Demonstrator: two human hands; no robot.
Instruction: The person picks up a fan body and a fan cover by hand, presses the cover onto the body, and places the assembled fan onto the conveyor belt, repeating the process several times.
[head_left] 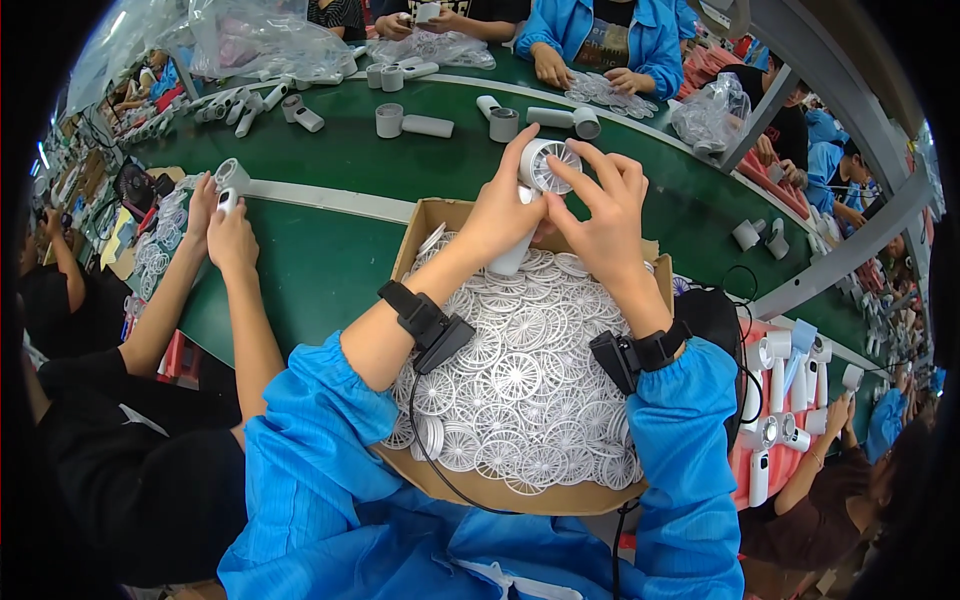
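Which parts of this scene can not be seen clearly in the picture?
Head view only:
- Handle of the white fan: mostly hidden behind the left hand and the right hand.
- Bottom of the cardboard box: buried under the white round grilles.
- Box's near edge: covered by the blue sleeves.
- Far workers: cut off by the picture's top rim.

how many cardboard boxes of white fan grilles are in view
1: the cardboard box sits just under the left hand and right hand, heaped with white grilles. Others may be hidden.

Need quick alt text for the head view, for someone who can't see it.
Both hands, left hand and right hand, hold a white handheld fan above a cardboard box of white round grilles, beside a green conveyor.
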